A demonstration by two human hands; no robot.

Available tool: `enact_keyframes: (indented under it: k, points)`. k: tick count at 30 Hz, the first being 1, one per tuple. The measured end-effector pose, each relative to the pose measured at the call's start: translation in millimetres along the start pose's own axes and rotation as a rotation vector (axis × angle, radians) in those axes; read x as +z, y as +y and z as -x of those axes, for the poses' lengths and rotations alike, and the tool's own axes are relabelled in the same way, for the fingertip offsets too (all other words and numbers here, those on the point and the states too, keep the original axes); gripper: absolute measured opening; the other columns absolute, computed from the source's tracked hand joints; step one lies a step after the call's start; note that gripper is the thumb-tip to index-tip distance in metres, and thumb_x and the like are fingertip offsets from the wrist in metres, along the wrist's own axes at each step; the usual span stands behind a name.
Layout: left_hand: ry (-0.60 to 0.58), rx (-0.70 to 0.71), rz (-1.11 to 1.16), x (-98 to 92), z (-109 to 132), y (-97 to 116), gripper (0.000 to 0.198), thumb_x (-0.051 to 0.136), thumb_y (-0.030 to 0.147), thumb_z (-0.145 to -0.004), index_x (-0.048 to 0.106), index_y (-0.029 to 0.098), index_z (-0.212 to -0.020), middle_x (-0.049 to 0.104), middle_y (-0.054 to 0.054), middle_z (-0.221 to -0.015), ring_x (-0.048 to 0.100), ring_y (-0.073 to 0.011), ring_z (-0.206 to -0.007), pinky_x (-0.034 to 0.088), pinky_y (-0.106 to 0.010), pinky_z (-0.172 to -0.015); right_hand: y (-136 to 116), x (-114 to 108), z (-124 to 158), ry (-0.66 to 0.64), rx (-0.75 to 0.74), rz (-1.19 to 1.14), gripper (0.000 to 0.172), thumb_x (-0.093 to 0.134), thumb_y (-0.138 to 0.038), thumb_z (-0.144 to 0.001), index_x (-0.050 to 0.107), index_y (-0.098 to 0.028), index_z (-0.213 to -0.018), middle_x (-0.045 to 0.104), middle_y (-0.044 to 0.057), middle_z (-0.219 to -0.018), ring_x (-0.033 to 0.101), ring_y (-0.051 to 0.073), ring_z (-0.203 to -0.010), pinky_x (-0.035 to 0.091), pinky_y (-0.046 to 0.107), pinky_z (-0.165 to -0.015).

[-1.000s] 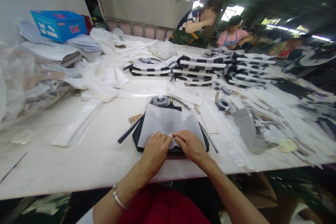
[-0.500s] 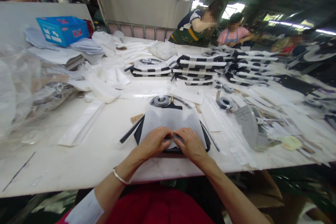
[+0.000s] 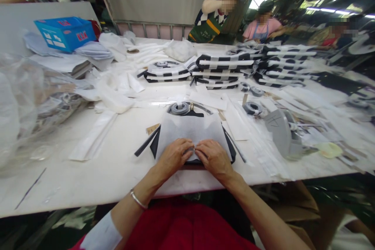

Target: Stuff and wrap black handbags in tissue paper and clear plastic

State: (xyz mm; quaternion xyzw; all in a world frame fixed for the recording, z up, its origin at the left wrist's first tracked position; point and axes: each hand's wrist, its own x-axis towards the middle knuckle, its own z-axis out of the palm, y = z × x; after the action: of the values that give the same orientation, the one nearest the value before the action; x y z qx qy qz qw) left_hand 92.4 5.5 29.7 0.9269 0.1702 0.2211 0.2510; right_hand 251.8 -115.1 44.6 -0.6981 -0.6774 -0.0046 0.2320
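A black bag (image 3: 154,146) lies in front of me on the white table, mostly covered by a thin white sheet (image 3: 190,127). My left hand (image 3: 175,154) and my right hand (image 3: 213,158) meet at the middle of its near edge. Both have curled fingers with the fingertips nearly touching over a small part that I cannot make out. At the bag's far side show a coiled grey strap (image 3: 179,108) with a white wrap and a small gold-coloured metal fitting (image 3: 191,106). A dark strip (image 3: 146,141) sticks out at the left.
Wrapped black bags (image 3: 224,64) are stacked at the back. Another coiled strap (image 3: 252,108) and a grey curved piece (image 3: 278,133) lie right. Plastic wrap (image 3: 23,105) and a blue box (image 3: 66,33) occupy the left. Several people stand beyond, one person (image 3: 209,19) with a raised arm.
My hands stay at the bag's near edge, fingers slightly shifted; the dark part seen under the fingertips is now mostly covered. The view has tilted a little. The person at the back has straightened.
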Motion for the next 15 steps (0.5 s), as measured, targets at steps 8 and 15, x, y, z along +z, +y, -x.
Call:
enact_keyframes:
  k: [8,15]
  points:
    - [-0.146,0.020,-0.171,-0.3,-6,4,0.015,0.056,0.019,-0.094,0.071,0.019,-0.091,0.071,-0.006,-0.106,0.064,-0.0186,-0.096,0.051,-0.033,-0.090,-23,-22,-27,-0.344,-0.025,0.263,0.024,0.052,-0.010,-0.090,0.072,-0.018,-0.081,0.071,0.009,-0.079,0.066,0.025,-0.083,0.044,0.042,-0.093]
    - [-0.272,0.143,-0.449,-7.1,-4,24,0.015,0.050,0.013,-0.094,0.064,0.015,-0.092,0.068,-0.008,-0.092,0.059,-0.0240,-0.090,0.047,-0.037,-0.076,-19,-10,-31,-0.135,0.054,0.126,0.027,0.049,-0.012,-0.092,0.067,-0.019,-0.112,0.069,0.010,-0.116,0.061,0.025,-0.109,0.046,0.041,-0.099]
